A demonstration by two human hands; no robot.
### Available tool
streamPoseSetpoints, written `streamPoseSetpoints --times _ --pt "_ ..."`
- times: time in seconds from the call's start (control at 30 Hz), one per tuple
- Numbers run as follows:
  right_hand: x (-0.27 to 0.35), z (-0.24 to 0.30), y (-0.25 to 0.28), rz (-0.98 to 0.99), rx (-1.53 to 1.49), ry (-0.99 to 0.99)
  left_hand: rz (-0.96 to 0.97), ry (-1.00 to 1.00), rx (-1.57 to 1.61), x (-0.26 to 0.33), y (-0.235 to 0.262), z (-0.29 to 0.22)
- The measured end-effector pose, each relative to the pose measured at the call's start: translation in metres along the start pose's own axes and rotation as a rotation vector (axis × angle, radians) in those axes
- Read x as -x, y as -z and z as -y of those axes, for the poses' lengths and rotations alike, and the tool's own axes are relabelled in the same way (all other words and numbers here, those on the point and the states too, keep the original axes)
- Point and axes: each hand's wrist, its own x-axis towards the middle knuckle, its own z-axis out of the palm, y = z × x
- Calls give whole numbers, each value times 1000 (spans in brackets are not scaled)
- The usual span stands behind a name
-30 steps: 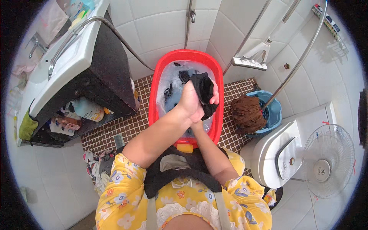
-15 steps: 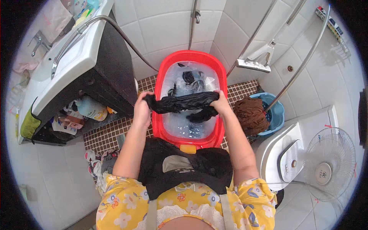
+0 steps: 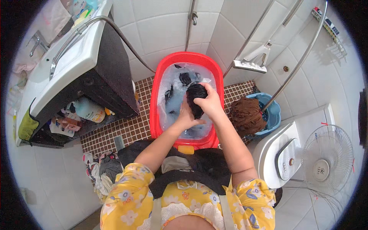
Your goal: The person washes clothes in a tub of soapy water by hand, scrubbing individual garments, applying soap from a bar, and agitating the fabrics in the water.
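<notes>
A wet black garment (image 3: 196, 94) is bunched into a compact wad above the red tub (image 3: 156, 96). My right hand (image 3: 211, 101) grips it from the right, thumb across its front. My left hand (image 3: 186, 117) holds its lower left side, and some of those fingers are hidden behind the wad. Cloudy, bluish soapy water (image 3: 172, 105) fills the tub below. More dark cloth (image 3: 185, 79) floats in it, partly under the surface. What kind of garment I hold cannot be made out.
At the left is a dark cabinet (image 3: 115, 73) with a white basin top (image 3: 82, 50). A brown mop (image 3: 247, 115) rests on a blue bucket (image 3: 273, 115) at the right, near a white toilet (image 3: 268, 153) and a fan (image 3: 326, 161). Clothes (image 3: 103, 172) lie on the tiled floor.
The black garment was stretched lengthwise between my two hands. My hands have come together over the tub, and the garment is now gathered into a wad between them.
</notes>
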Motion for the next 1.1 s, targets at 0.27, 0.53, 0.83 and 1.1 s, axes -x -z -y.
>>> streamPoseSetpoints --times 0.27,0.53,0.83,1.1 --pt "16 34 5 -67 422 245 -217 -45 -34 -7 0 -9" --pt "23 -41 33 -406 -714 82 -57 274 462 -21 6 26" --pt "65 -155 -17 -291 -1249 -676 -178 395 1496 -40 -14 -34" --pt "35 -137 -18 -74 -1669 -252 -102 471 1711 -11 -27 -21"
